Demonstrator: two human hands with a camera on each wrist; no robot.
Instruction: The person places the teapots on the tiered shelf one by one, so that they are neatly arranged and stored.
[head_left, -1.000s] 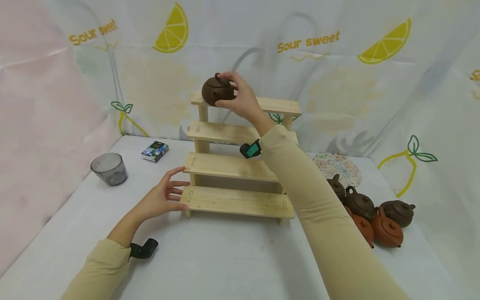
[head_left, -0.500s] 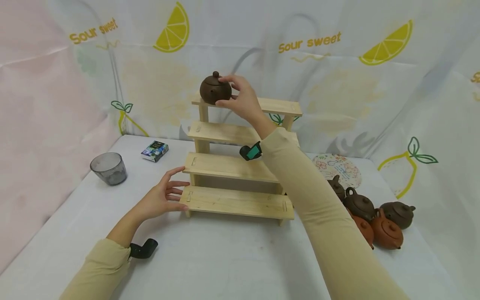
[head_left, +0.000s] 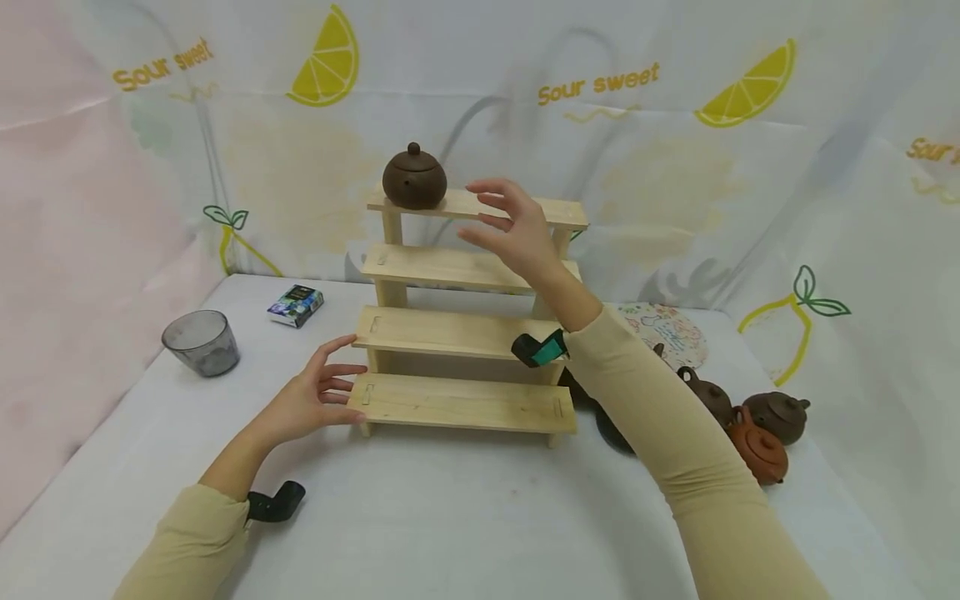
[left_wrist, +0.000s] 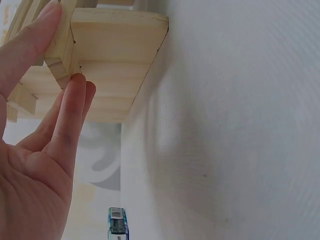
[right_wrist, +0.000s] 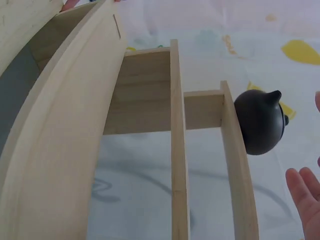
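A dark brown teapot [head_left: 415, 179] with a knobbed lid sits upright at the left end of the top step of a four-level wooden display stand [head_left: 465, 404]. Just right of it, my right hand [head_left: 517, 233] hovers with fingers spread, holding nothing. In the right wrist view the teapot rests on the top board, apart from the fingertips [right_wrist: 300, 182]. My left hand [head_left: 303, 398] holds the stand's left end at the lower steps. The left wrist view shows the thumb [left_wrist: 37, 37] and a fingertip on opposite sides of a board's end.
Several brown teapots [head_left: 776, 417] and a reddish one [head_left: 757, 447] cluster at right, partly behind my right sleeve. A floral round mat [head_left: 667, 333] lies behind them. A grey glass cup [head_left: 201, 343] and a small box [head_left: 296, 306] are at left.
My right hand has let go of the teapot and drawn back to the right and down. The teapot stays on the top step. My left hand keeps its place on the stand.
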